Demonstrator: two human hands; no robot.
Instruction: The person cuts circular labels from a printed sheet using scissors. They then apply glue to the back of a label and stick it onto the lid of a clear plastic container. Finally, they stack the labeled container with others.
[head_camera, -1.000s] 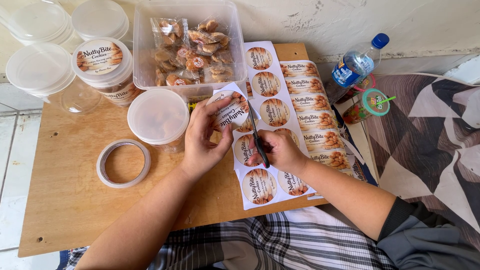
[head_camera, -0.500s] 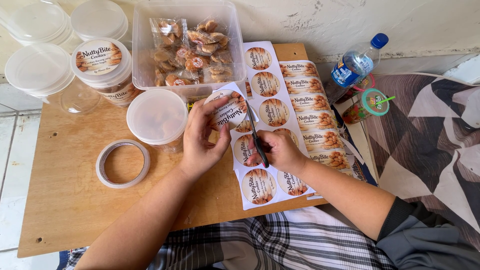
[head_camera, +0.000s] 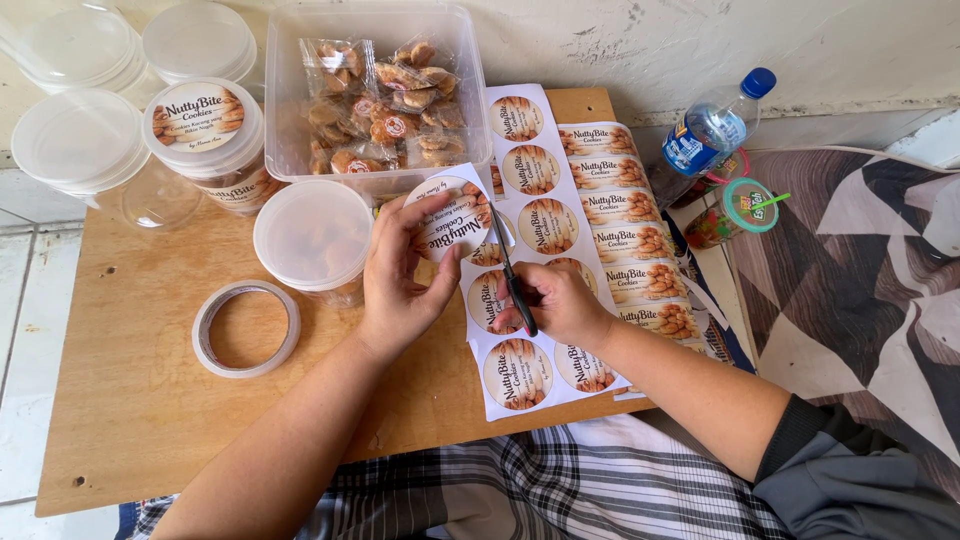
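Observation:
My left hand (head_camera: 405, 285) holds a round printed cookie sticker (head_camera: 450, 215) still edged with white backing paper, lifted above the table. My right hand (head_camera: 560, 300) grips black-handled scissors (head_camera: 508, 265), the blades pointing up along the sticker's right edge. Under both hands lies a white sheet of round stickers (head_camera: 535, 225). A second sheet with rectangular labels (head_camera: 635, 240) lies to its right. A clear lidded tub (head_camera: 312, 238) stands just left of my left hand.
A wooden board (head_camera: 130, 400) serves as the table. On it are a tape roll (head_camera: 246, 327), a labelled tub (head_camera: 205, 140), stacked empty tubs (head_camera: 75, 140), and a clear box of wrapped cookies (head_camera: 375, 90). A water bottle (head_camera: 712, 125) and a small cup (head_camera: 735, 210) stand at right.
The round sticker has turned in my left hand and lifted slightly, while the scissors have moved further along its edge. Nothing else has shifted.

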